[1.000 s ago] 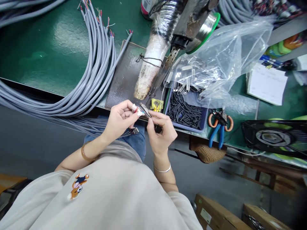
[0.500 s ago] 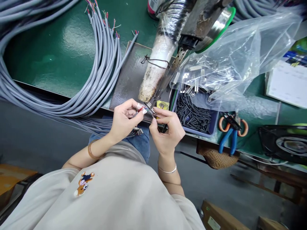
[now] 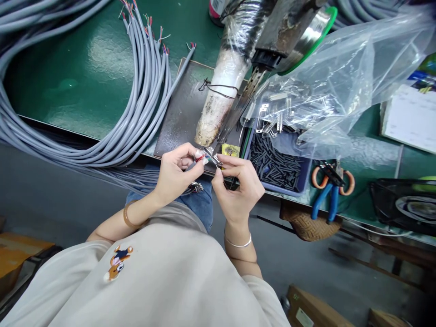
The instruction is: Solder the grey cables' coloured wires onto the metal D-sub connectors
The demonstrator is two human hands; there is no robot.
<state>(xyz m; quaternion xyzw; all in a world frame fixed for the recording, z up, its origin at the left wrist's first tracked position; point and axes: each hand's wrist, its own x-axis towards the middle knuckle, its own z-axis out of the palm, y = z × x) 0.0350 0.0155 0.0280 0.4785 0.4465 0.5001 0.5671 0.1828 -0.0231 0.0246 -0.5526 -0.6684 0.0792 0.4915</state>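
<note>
My left hand [image 3: 177, 170] is closed in a pinch on thin coloured wires [image 3: 200, 158], with white coverings on its thumb and forefinger tips. Against those wires sits a metal multi-pin connector [image 3: 214, 156], just below the soldering iron [image 3: 235, 116]. My right hand [image 3: 240, 184] is closed too, its thumb and fingers gripping the connector's right end; exactly how the fingertips meet it is too small to tell. Beside them lies a yellow pad [image 3: 230, 151]. The iron's tip comes down close to the connector, and I cannot tell whether they touch.
Grey cables [image 3: 136, 104] with stripped ends curve over the green table [image 3: 91, 77]. A blue bin [image 3: 302, 181] holds black tubing pieces, with connectors in a clear bag [image 3: 340, 81] above. A solder spool [image 3: 308, 41], a wrapped white tube [image 3: 218, 104] and blue-handled pliers [image 3: 322, 197] are nearby.
Both hands stay at nearly the same spot beneath the iron, with the connector and wires shifted only slightly. The view has moved a little.
</note>
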